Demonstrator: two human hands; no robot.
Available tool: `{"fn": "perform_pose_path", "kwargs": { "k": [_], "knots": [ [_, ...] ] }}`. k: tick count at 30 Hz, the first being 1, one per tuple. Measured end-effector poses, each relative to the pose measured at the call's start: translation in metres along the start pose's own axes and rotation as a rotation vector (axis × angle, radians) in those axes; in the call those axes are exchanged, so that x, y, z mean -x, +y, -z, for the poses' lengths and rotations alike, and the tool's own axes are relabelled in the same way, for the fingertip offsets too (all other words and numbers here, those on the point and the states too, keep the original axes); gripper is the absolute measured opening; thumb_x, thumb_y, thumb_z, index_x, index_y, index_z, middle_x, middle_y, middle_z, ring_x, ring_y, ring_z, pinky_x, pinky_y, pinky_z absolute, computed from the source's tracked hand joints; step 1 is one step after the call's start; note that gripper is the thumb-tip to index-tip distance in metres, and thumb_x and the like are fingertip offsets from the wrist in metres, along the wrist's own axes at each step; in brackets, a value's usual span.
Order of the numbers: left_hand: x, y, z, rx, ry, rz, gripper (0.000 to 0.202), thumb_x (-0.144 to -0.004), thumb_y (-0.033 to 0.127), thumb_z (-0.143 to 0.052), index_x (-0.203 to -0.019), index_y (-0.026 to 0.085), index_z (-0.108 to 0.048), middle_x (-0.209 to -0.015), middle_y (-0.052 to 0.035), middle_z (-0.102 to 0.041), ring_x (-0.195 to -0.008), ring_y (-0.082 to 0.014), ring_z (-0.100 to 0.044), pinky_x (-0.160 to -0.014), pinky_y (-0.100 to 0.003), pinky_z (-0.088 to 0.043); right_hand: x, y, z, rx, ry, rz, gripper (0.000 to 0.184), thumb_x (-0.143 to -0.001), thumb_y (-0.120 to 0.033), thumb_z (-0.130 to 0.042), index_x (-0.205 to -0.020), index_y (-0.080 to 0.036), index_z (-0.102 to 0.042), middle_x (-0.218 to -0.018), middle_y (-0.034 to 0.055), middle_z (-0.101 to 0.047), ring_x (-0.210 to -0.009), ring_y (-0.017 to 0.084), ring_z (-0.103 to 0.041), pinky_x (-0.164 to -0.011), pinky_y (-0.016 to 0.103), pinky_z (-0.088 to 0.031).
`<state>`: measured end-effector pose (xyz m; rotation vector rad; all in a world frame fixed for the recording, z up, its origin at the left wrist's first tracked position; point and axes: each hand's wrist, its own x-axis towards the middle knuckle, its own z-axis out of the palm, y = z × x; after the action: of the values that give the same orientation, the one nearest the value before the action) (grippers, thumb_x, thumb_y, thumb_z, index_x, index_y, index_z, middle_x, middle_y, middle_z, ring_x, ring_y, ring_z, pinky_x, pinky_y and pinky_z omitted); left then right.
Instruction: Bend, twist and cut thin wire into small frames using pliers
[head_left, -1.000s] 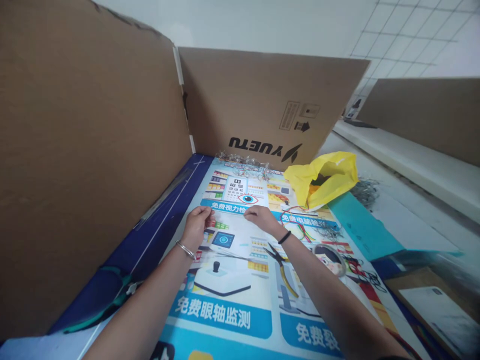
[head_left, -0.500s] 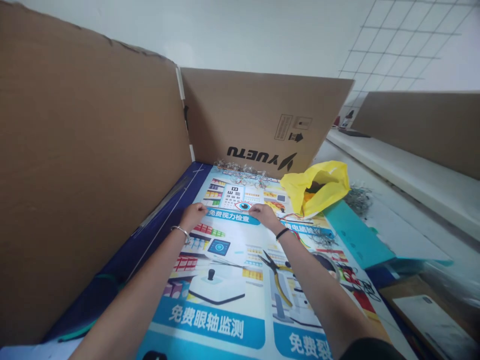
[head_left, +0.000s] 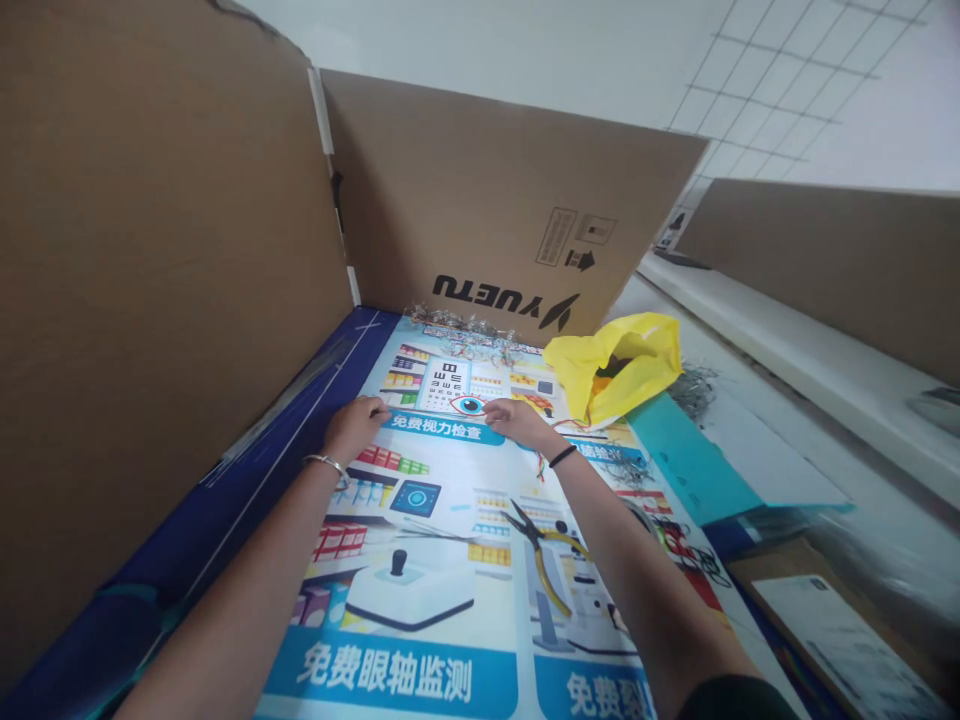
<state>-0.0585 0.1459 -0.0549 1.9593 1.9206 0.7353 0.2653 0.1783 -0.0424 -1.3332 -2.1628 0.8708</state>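
Note:
My left hand is closed in a pinch over the printed poster sheet, left of its eye chart picture. Level with it, my right hand pinches too, beside the printed eye. Whatever lies between the fingertips is too thin to make out. A few coloured strands show just below my right hand. Pliers with yellow handles lie jaws-open on the sheet, left of my right forearm. Past my right hand sits a crumpled yellow bag, its mouth gaping.
Cardboard panels stand upright at the left and back. Tangled thin wire bits lie along the back panel, with another clump beside the bag. A turquoise folder and a brown packet with a white label are at the right.
The view has shifted, so the scene sits further left. Both hands stay pinched about the same distance apart over the same part of the sheet. The coloured strands below my right hand now show.

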Motion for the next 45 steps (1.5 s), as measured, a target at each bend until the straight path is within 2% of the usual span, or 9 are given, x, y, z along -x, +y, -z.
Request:
{"fn": "perform_pose_path", "kwargs": {
  "k": [6, 9, 14, 21, 25, 30, 35, 40, 45],
  "knots": [
    [-0.004, -0.002, 0.004, 0.018, -0.036, -0.04, 0.014, -0.077, 0.028, -0.054, -0.075, 0.019, -0.065, -0.084, -0.002, -0.067, -0.078, -0.0167, -0.06, -0.067, -0.023, -0.04, 0.003, 0.002, 0.002, 0.011, -0.033, 0.034, 0.037, -0.068, -0.007, -0.058, -0.104, -0.016, -0.063, -0.091, 0.0035, -0.07, -0.079, 0.013, -0.065, -0.069, 0.022, -0.052],
    [-0.005, -0.003, 0.004, 0.021, -0.041, -0.042, 0.015, -0.077, 0.028, -0.054, -0.075, 0.019, -0.065, -0.083, -0.0016, -0.068, -0.077, -0.017, -0.06, -0.066, -0.023, -0.04, 0.004, 0.003, -0.002, 0.064, 0.006, 0.04, 0.033, -0.068, -0.008, -0.059, -0.099, -0.016, -0.066, -0.089, 0.0026, -0.07, -0.077, 0.013, -0.064, -0.07, 0.022, -0.05],
    [-0.007, -0.007, 0.003, 0.019, -0.053, -0.044, 0.015, -0.079, 0.028, -0.055, -0.076, 0.018, -0.066, -0.083, -0.0017, -0.068, -0.077, -0.0164, -0.06, -0.068, -0.025, -0.042, 0.009, -0.004, -0.008, 0.199, 0.104, 0.045, 0.021, -0.078, -0.011, -0.052, -0.089, -0.017, -0.069, -0.091, 0.0034, -0.07, -0.083, 0.015, -0.063, -0.077, 0.025, -0.047],
    [-0.003, -0.008, 0.004, 0.014, -0.094, -0.064, 0.024, -0.088, 0.034, -0.055, -0.095, 0.012, -0.061, -0.095, -0.0047, -0.063, -0.086, -0.0179, -0.061, -0.079, -0.037, -0.049, 0.017, -0.025, -0.012, 0.41, 0.167, 0.032, 0.026, -0.087, -0.016, -0.044, -0.093, -0.015, -0.07, -0.098, 0.0093, -0.067, -0.098, 0.018, -0.056, -0.088, 0.027, -0.039],
    [0.006, -0.008, 0.008, 0.013, -0.126, -0.09, 0.024, -0.089, 0.034, -0.054, -0.096, 0.012, -0.061, -0.095, -0.0047, -0.063, -0.086, -0.0176, -0.061, -0.078, -0.037, -0.05, 0.027, -0.032, -0.014, 0.499, 0.115, 0.014, 0.028, -0.086, -0.013, -0.042, -0.094, -0.016, -0.069, -0.096, 0.0088, -0.065, -0.095, 0.018, -0.055, -0.084, 0.025, -0.038],
    [0.024, -0.002, 0.017, -0.009, -0.158, -0.11, 0.014, -0.083, 0.024, -0.055, -0.079, 0.015, -0.065, -0.08, -0.0021, -0.066, -0.077, -0.0162, -0.061, -0.071, -0.027, -0.046, 0.047, -0.039, -0.013, 0.562, -0.004, -0.006, 0.03, -0.075, -0.002, -0.043, -0.088, -0.016, -0.066, -0.094, 0.0073, -0.063, -0.086, 0.016, -0.057, -0.072, 0.022, -0.036],
    [0.041, 0.01, 0.028, -0.077, -0.175, -0.112, 0.015, -0.077, 0.023, -0.052, -0.072, 0.019, -0.066, -0.081, -0.0023, -0.067, -0.075, -0.0172, -0.061, -0.064, -0.024, -0.041, 0.059, -0.045, -0.009, 0.554, -0.138, 0.017, 0.032, -0.066, -0.001, -0.048, -0.089, -0.017, -0.063, -0.096, 0.0049, -0.063, -0.082, 0.014, -0.058, -0.067, 0.019, -0.036],
    [0.051, 0.023, 0.033, -0.153, -0.193, -0.1, 0.016, -0.082, 0.023, -0.052, -0.075, 0.019, -0.065, -0.086, -0.0036, -0.067, -0.079, -0.0171, -0.061, -0.069, -0.026, -0.043, 0.064, -0.053, -0.013, 0.555, -0.177, 0.043, 0.021, -0.074, -0.011, -0.051, -0.09, -0.018, -0.063, -0.091, 0.0026, -0.067, -0.081, 0.014, -0.059, -0.068, 0.019, -0.038],
    [0.057, 0.03, 0.035, -0.208, -0.235, -0.098, 0.023, -0.089, 0.034, -0.052, -0.096, 0.013, -0.061, -0.098, -0.0057, -0.063, -0.088, -0.0173, -0.06, -0.08, -0.038, -0.048, 0.068, -0.066, -0.022, 0.641, -0.144, -0.002, 0.023, -0.081, -0.011, -0.043, -0.089, -0.017, -0.063, -0.088, 0.0059, -0.068, -0.081, 0.016, -0.062, -0.066, 0.022, -0.038]
  ]
}}
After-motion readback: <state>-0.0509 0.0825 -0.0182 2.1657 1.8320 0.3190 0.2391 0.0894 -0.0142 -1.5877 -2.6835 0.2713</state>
